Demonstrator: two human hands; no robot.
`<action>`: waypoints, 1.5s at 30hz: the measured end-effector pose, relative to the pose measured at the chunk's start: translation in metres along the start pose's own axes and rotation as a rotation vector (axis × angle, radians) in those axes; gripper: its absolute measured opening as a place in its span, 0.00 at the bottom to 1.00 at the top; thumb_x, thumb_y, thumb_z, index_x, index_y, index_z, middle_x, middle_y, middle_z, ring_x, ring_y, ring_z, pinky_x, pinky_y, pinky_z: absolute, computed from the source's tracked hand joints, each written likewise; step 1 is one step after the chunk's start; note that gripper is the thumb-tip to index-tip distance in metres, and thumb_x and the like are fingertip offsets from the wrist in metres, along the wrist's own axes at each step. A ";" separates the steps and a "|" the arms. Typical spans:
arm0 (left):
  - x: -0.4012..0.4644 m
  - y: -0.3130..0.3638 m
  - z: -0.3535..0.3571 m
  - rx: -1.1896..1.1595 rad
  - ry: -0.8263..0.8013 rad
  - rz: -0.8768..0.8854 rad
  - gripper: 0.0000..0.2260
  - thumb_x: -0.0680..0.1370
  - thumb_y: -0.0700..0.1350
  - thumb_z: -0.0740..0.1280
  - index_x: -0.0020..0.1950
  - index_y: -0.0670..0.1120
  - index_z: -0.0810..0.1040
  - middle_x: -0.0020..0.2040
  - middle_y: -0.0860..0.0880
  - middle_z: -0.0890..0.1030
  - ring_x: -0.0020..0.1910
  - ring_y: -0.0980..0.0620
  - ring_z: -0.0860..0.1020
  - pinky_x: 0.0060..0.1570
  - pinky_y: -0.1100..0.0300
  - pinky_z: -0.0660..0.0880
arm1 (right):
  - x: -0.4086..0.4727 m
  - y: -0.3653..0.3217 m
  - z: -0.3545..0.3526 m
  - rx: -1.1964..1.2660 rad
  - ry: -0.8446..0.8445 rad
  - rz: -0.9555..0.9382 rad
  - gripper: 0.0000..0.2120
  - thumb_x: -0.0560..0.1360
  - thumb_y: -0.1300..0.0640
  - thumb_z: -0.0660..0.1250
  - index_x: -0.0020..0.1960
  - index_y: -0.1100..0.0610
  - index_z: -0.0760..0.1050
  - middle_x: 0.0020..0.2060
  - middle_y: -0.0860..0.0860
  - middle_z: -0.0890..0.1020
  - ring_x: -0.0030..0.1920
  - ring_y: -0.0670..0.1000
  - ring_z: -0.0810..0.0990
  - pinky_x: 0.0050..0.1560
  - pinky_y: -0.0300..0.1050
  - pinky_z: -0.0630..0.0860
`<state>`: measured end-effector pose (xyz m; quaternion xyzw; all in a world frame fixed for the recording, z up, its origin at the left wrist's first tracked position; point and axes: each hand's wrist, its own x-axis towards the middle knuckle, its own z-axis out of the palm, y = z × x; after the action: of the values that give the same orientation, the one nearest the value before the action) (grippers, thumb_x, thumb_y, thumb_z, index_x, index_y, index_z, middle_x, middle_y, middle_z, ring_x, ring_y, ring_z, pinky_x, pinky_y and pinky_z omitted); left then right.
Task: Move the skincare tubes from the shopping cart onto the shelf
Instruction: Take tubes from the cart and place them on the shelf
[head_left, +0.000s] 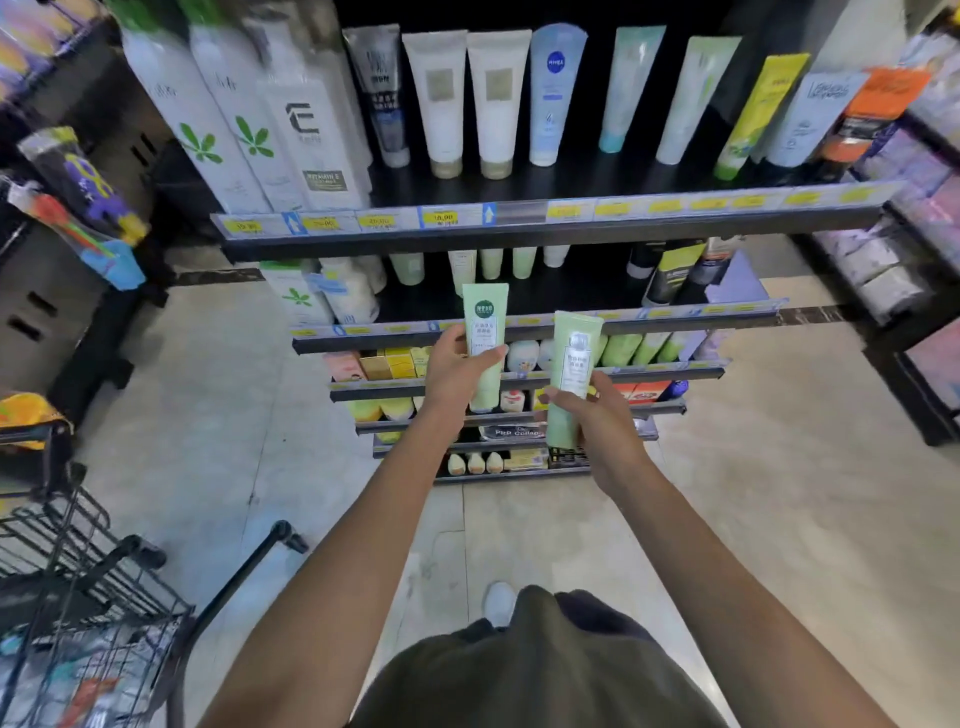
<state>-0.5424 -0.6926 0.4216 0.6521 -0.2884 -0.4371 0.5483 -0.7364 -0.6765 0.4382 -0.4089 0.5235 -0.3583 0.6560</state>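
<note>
Both arms reach toward the shelving unit. My left hand (451, 375) grips a pale green skincare tube (485, 318), held upright with its cap down, in front of the second shelf (675, 323). My right hand (597, 415) holds a second pale green tube (570, 364) the same way, slightly lower and to the right. More pale green tubes (636, 347) stand on the shelf just right of the hands. The wire shopping cart (88, 587) is at the lower left, behind my left arm.
The top shelf (519, 228) carries tall white boxes (223, 114) and a row of tubes (498, 98). Lower shelves hold small boxes and bottles. Side racks stand left and right. A tiled floor (779, 493) lies around me.
</note>
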 end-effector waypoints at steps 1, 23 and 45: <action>0.009 0.001 0.004 0.005 -0.002 0.009 0.15 0.72 0.41 0.79 0.56 0.50 0.80 0.52 0.50 0.86 0.51 0.51 0.85 0.56 0.46 0.82 | 0.007 -0.001 0.000 -0.001 -0.001 0.011 0.24 0.75 0.59 0.76 0.69 0.52 0.73 0.53 0.54 0.87 0.48 0.56 0.88 0.43 0.51 0.82; 0.143 0.010 0.073 0.319 0.226 0.212 0.15 0.74 0.49 0.77 0.56 0.46 0.79 0.46 0.53 0.85 0.46 0.54 0.83 0.51 0.59 0.79 | 0.101 -0.025 -0.021 -0.094 -0.013 0.054 0.31 0.66 0.49 0.79 0.67 0.48 0.73 0.55 0.53 0.87 0.55 0.57 0.86 0.63 0.65 0.79; 0.183 -0.007 0.095 0.415 0.300 0.133 0.15 0.77 0.47 0.74 0.57 0.40 0.78 0.54 0.42 0.84 0.53 0.42 0.83 0.45 0.61 0.72 | 0.100 -0.010 -0.050 -0.110 0.008 0.088 0.18 0.76 0.59 0.76 0.61 0.48 0.74 0.57 0.55 0.84 0.49 0.56 0.88 0.54 0.57 0.83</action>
<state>-0.5443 -0.8914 0.3664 0.7876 -0.3297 -0.2300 0.4671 -0.7662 -0.7782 0.4022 -0.4197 0.5624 -0.3012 0.6456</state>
